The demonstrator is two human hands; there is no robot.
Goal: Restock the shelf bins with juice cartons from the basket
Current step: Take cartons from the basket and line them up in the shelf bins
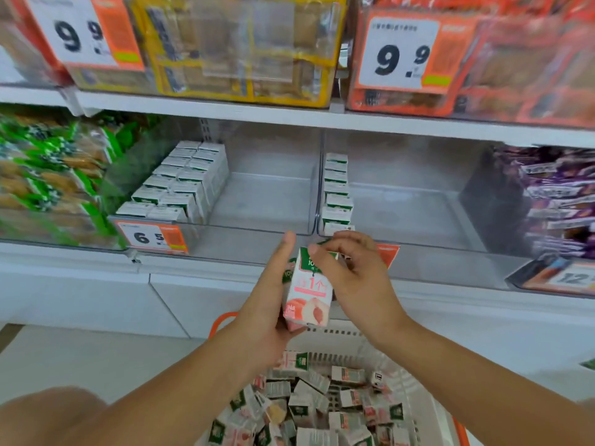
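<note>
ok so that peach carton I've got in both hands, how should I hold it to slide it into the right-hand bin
Judging by its pose, hold the peach carton by its two narrow sides near the top, coming from above with the right hand. It stands upright, and the row of cartons in the right bin also stands upright against the left wall, so a top pinch should lower it straight in.

I count two hands, left hand and right hand, on one juice carton; two clear bins just beyond them, one basket below, four price tags above and around
</note>
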